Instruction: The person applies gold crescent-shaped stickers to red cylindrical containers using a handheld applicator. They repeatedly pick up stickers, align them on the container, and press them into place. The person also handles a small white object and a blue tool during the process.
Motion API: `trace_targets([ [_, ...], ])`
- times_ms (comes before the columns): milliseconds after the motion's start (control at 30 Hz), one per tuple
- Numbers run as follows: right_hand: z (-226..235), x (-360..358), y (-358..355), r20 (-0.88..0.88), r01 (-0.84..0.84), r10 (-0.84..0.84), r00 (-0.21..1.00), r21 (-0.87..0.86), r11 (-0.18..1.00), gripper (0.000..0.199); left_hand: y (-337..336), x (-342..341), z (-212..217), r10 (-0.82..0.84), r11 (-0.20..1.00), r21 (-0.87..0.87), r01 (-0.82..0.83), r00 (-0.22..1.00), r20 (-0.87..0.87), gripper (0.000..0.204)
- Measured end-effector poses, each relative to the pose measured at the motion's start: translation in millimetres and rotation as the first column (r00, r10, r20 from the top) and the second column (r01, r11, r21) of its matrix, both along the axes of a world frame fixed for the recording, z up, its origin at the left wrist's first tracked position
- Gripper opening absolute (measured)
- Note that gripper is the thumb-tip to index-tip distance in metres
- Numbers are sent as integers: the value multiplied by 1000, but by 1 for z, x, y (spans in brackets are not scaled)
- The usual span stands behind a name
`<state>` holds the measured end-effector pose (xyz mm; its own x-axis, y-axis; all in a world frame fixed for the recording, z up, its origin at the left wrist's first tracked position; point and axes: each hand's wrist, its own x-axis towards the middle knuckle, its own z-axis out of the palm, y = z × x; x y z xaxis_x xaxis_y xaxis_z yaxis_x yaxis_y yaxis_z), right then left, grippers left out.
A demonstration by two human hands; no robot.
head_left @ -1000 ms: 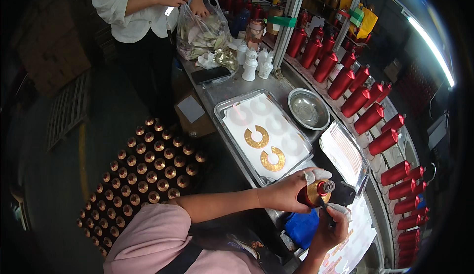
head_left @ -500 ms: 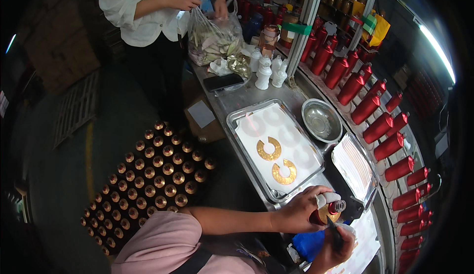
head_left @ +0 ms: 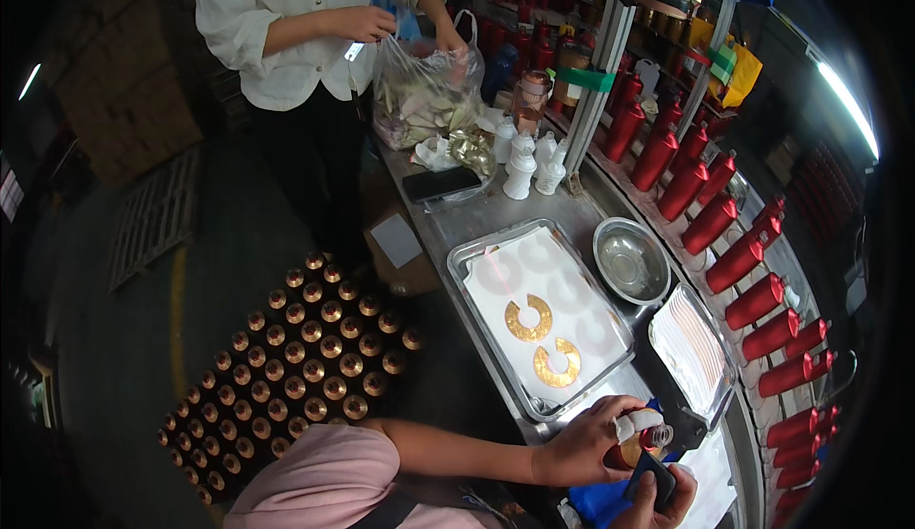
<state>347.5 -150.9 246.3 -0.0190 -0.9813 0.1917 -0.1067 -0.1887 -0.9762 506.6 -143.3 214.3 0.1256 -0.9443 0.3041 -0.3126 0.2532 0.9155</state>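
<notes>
Red bottle with a gold shoulder sits in the near right of the scene, gripped at the near part of the tabletop. The left hand curls around it, white covering on a digit. The right hand pinches a dark flat tool beside the gold shoulder; whether the two touch, I cannot tell. Left of and farther than the hands, a metal tray carries two gold C-shaped pieces on white sheet. Right of this tray stands a metal bowl; along the far right run other red bottles. At the far left, another person reaches into a clear bag.
</notes>
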Motion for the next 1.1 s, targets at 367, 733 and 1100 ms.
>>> trace_targets([
  [367,13,-3,6,87,21,-27,996,76,997,19,0,-6,-1,66,997,-29,-65,998,8,85],
  [733,9,-13,4,121,39,-49,991,80,996,18,0,-7,-2,71,995,-74,-67,996,62,84],
  [1100,17,-10,10,103,60,-78,992,164,985,15,1,-6,0,73,995,-75,-68,995,62,86],
])
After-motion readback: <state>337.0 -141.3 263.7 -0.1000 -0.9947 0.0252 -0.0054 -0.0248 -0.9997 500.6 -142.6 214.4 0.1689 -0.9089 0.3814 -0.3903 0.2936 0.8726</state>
